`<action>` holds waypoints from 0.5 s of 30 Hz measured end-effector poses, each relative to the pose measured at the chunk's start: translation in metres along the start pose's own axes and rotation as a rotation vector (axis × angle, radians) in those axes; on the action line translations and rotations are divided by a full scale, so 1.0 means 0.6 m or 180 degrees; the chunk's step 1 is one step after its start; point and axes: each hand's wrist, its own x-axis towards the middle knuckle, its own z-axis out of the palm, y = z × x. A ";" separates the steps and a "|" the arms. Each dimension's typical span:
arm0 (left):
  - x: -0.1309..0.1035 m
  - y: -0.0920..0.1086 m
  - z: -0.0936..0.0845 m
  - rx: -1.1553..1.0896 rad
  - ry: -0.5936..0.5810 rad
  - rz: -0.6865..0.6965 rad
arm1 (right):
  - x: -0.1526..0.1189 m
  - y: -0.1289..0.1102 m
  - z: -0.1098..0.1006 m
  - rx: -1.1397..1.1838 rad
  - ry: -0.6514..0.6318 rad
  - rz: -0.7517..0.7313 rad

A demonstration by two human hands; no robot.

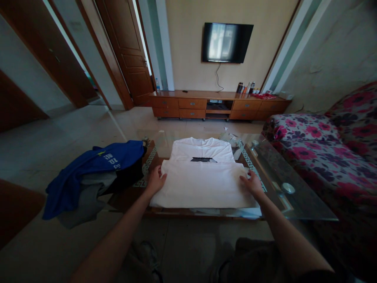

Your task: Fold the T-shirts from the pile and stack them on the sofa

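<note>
Shirt (203, 184): soft, light, we think; hold both sides.
Left hand (154, 181): pinching its edge.
Right hand (253, 183): pinching too.

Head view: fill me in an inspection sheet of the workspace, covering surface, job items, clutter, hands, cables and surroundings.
Surface: glass table, see-through, with patterned bands.
Job's things: white shirt lying on the table, collar at the far end, near part apparently folded over.
Clutter: blue garment and grey garment heaped at the table's left end.
Hands: left hand at the shirt's left edge, right hand at its right edge; firmness of grip unclear.
Cables: one thin cable below the television; on the table, nothing seen.
Surroundings: low cabinet ahead, floral sofa to the right.
</note>
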 end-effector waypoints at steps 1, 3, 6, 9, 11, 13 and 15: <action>0.005 0.002 0.003 -0.0179 0.0007 -0.0130 | 0.010 0.005 -0.002 0.0157 -0.0042 0.0096; 0.010 0.007 0.009 -0.0219 0.0070 -0.0367 | 0.023 0.010 -0.005 0.0350 -0.0138 0.0244; 0.013 0.017 0.017 0.0068 0.0141 -0.0466 | 0.032 0.010 -0.005 0.0146 -0.0155 0.0196; 0.014 0.027 0.018 0.0300 0.0022 -0.0183 | 0.029 0.007 0.004 -0.0255 -0.0018 -0.0149; 0.015 0.032 0.018 0.0372 -0.0110 0.0026 | 0.025 0.004 0.011 -0.0177 -0.0091 -0.0432; 0.017 0.036 0.019 0.0396 -0.0171 0.0116 | 0.023 0.000 0.015 0.0086 -0.0210 -0.0648; 0.021 0.037 0.021 0.0402 -0.0094 0.0151 | 0.025 -0.005 0.015 0.0296 -0.0246 -0.0763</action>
